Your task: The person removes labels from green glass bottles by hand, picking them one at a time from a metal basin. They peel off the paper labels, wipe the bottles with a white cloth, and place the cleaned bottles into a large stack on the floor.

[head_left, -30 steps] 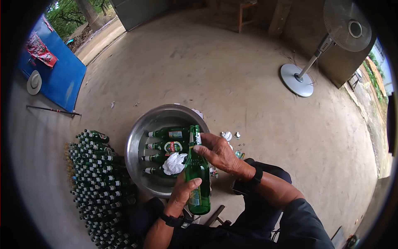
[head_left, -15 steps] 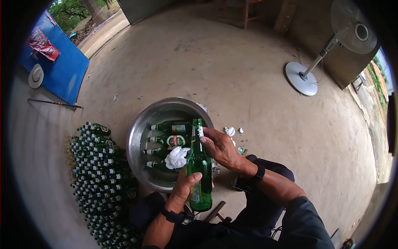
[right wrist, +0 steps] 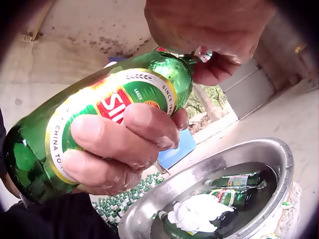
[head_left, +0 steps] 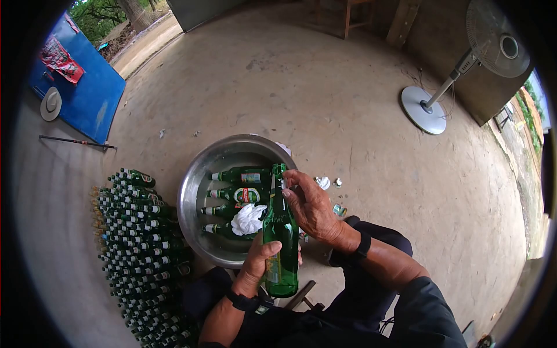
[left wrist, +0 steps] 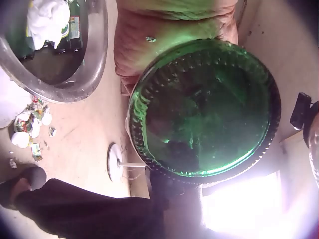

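A green glass beer bottle [head_left: 282, 229] is held tilted over my lap, beside the basin. My left hand [head_left: 258, 262] grips its body; in the right wrist view the fingers [right wrist: 102, 134] wrap across the red-and-white front label [right wrist: 112, 99]. At the bottle's neck, my right hand [head_left: 318, 210] pinches the neck label [right wrist: 203, 54] between thumb and curled fingers. The left wrist view is mostly filled by the round bottle base [left wrist: 204, 114]. Several green bottles [head_left: 229, 193] lie in water in a metal basin [head_left: 190, 217], with a crumpled white cloth [head_left: 249, 220] on top of them.
Rows of green bottles [head_left: 139, 243] stand on the floor left of the basin. Label scraps [left wrist: 32, 124] and white crumpled bits [head_left: 322, 182] litter the floor to its right. A standing fan [head_left: 426, 107] is at the far right, a blue door panel [head_left: 93, 98] at the left.
The view has shifted slightly. My right thumb and fingers have moved a little along the bottle's neck, while the left hand keeps its grip on the body.
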Tool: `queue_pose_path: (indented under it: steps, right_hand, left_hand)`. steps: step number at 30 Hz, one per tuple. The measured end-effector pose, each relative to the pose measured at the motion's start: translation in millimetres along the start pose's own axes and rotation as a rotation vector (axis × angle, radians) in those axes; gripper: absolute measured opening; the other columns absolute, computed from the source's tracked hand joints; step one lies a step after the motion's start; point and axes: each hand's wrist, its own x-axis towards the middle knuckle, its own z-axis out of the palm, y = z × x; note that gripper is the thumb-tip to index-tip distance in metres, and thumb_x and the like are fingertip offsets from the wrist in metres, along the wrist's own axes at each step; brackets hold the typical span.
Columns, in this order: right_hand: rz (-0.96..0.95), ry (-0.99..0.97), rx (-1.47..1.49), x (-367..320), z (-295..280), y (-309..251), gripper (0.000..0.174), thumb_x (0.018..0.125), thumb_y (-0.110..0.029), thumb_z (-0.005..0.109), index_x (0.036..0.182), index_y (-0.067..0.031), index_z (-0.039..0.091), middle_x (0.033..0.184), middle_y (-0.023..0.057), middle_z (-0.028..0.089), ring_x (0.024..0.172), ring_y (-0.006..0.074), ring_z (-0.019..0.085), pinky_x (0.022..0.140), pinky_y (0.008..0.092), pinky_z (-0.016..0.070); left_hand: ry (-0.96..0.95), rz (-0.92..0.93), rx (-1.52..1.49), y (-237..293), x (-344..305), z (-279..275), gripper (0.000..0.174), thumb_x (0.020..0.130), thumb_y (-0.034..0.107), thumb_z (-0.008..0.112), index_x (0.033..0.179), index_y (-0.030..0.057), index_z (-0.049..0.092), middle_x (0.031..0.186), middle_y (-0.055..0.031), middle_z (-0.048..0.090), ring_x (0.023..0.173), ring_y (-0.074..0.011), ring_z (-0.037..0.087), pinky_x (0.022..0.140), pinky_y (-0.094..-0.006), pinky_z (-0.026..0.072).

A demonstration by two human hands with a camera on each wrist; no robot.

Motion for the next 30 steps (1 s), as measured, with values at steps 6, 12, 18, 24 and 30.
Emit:
queue_pose_path:
  steps: [6, 12, 18, 24, 30]
  right_hand:
    - [0.087, -0.031, 0.051, 1.7, -5.5, -3.6, 0.026, 0.099, -0.001, 0.062, 0.124, -0.0033, 0.057, 0.096, 0.0111, 0.062, 0.08, 0.018, 0.061, 0.071, 0.0325, 0.0511]
    - [0.072, -0.024, 0.043, 3.7, -5.5, 3.6, 0.013, 0.102, 0.0, 0.058, 0.115, -0.0028, 0.056, 0.088, 0.0082, 0.062, 0.077, 0.0131, 0.058, 0.069, 0.0299, 0.0502]
    - [0.276, -0.03, 0.155, 1.1, -5.7, 2.5, 0.009, 0.107, -0.007, 0.054, 0.114, -0.0016, 0.055, 0.088, 0.0035, 0.06, 0.077, 0.0092, 0.055, 0.068, 0.028, 0.049]
    - [0.273, 0.102, 0.271, 1.7, 1.7, 7.0, 0.015, 0.105, -0.013, 0.058, 0.111, 0.0, 0.054, 0.079, 0.0071, 0.064, 0.07, 0.0127, 0.058, 0.064, 0.0303, 0.0503]
    - [0.177, 0.064, 0.009, 2.3, -4.4, 4.7, 0.016, 0.102, -0.014, 0.061, 0.105, 0.0004, 0.055, 0.077, 0.0169, 0.066, 0.067, 0.0292, 0.066, 0.063, 0.0388, 0.0518]
  left_hand:
    - [0.011, 0.019, 0.088, 1.8, -0.2, 1.2, 0.059, 0.081, 0.043, 0.073, 0.111, -0.0065, 0.06, 0.092, -0.0204, 0.069, 0.077, -0.0322, 0.072, 0.07, -0.0415, 0.0611]
    - [0.011, -0.027, 0.048, 3.3, -1.4, 4.1, 0.064, 0.08, 0.038, 0.075, 0.125, -0.0033, 0.057, 0.091, -0.0124, 0.069, 0.076, -0.0236, 0.073, 0.07, -0.0355, 0.0607]
    - [0.056, -0.001, 0.087, 5.5, -0.3, 12.8, 0.065, 0.078, 0.037, 0.075, 0.127, -0.0022, 0.056, 0.097, -0.0102, 0.067, 0.076, -0.0212, 0.072, 0.069, -0.0337, 0.0602]
    - [0.077, -0.027, 0.121, 9.1, -2.9, 17.1, 0.065, 0.076, 0.033, 0.076, 0.128, -0.0003, 0.055, 0.102, -0.0082, 0.065, 0.082, -0.0182, 0.069, 0.073, -0.0321, 0.0594]
    - [0.101, 0.0, 0.197, 4.3, -2.1, 9.9, 0.063, 0.081, 0.02, 0.073, 0.138, 0.0029, 0.052, 0.114, -0.0025, 0.062, 0.104, -0.0118, 0.06, 0.095, -0.0306, 0.0488]
